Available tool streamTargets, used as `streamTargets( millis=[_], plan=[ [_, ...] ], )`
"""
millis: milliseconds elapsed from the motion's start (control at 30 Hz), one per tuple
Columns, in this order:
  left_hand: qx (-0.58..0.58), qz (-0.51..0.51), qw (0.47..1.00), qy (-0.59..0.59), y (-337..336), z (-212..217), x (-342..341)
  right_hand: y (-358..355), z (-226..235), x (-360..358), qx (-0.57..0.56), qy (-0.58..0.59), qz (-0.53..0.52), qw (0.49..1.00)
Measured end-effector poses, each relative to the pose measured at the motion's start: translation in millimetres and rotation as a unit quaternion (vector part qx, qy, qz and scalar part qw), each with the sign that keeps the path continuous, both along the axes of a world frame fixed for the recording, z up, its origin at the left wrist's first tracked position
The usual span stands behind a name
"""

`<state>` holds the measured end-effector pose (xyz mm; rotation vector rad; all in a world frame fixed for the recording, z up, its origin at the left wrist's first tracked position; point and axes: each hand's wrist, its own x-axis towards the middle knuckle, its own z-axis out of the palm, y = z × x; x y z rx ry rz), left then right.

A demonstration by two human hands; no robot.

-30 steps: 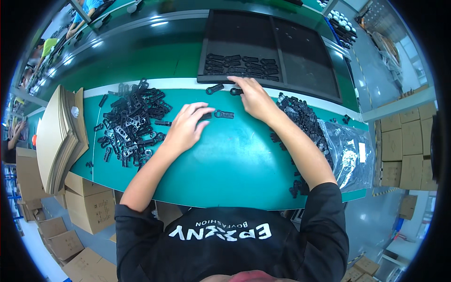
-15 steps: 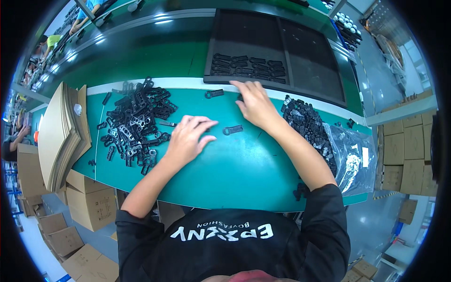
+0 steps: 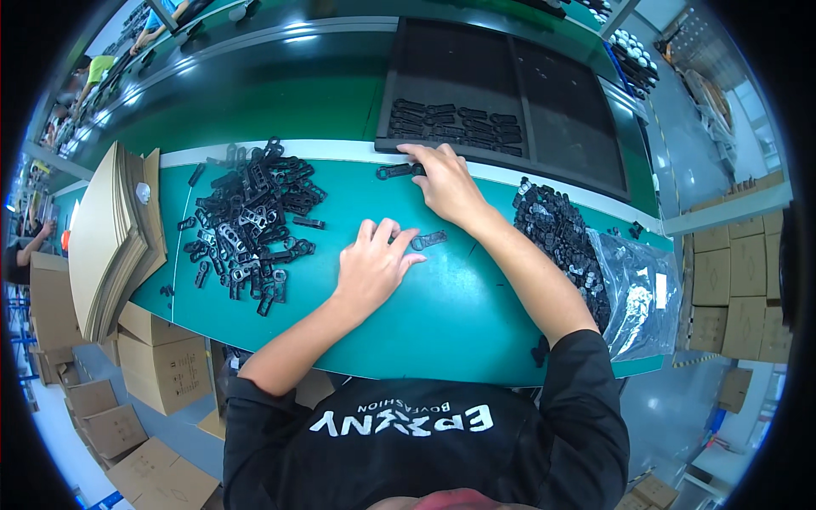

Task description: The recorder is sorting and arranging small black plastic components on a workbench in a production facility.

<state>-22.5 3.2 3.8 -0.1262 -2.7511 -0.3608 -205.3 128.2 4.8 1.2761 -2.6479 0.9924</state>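
Observation:
My left hand [image 3: 374, 263] is above the middle of the green table, thumb and forefinger apart around the ring end of a flat black plastic part [image 3: 431, 240] lying there. Near the table's far edge, my right hand [image 3: 449, 185] reaches over the right end of another black ring-ended part [image 3: 394, 171]. Its forefinger stretches past this part and its thumb is on the near side; the palm hides what is underneath. A heap of similar black parts [image 3: 251, 204] lies left of my hands. Several rows of them lie in a black tray [image 3: 578, 174] beyond my right hand.
Beneath my right forearm is a second heap of small black pieces [image 3: 557, 229], beside a clear plastic bag [image 3: 637, 293]. Cardboard sheets [image 3: 115, 246] stand at the table's left edge. Cartons [image 3: 161, 365] are on the floor, and other people work at the far left.
My left hand has moved right, from beside the left heap to the part in the middle. My right hand has shifted left to the part near the far edge.

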Motion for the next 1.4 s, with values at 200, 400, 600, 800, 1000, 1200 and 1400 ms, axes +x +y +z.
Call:
streamTargets(
  millis=[200, 400, 600, 800, 1000, 1200, 1400],
  plan=[
    [-0.018, -0.012, 0.999, 0.026, -2.1, -11.3, -9.5, -9.8, -9.5, -7.0, -0.073, -0.034, 0.040, 0.996],
    [-0.009, -0.035, 0.998, 0.061, -14.6, -12.8, -3.3, -9.2, -8.3, -8.1, -0.076, -0.074, 0.063, 0.992],
    [-0.009, -0.043, 0.998, 0.053, -24.3, -10.3, -2.7, -16.5, -18.2, -4.8, -0.099, -0.042, 0.068, 0.992],
    [-0.009, -0.049, 0.995, 0.085, -56.7, 31.9, -24.3, -11.4, 5.2, -8.0, -0.110, 0.013, 0.064, 0.992],
    [-0.051, -0.039, 0.985, 0.157, -96.5, 77.9, -138.6, 53.8, 54.7, -103.2, -0.124, 0.074, -0.032, 0.989],
    [-0.072, -0.033, 0.995, 0.064, -83.1, 41.0, -271.8, 63.5, 39.2, -186.0, -0.065, -0.026, -0.068, 0.995],
    [-0.053, -0.071, 0.995, -0.056, -85.9, 14.5, -308.2, 54.5, 16.3, -202.7, -0.010, -0.066, -0.042, 0.997]
  ],
)
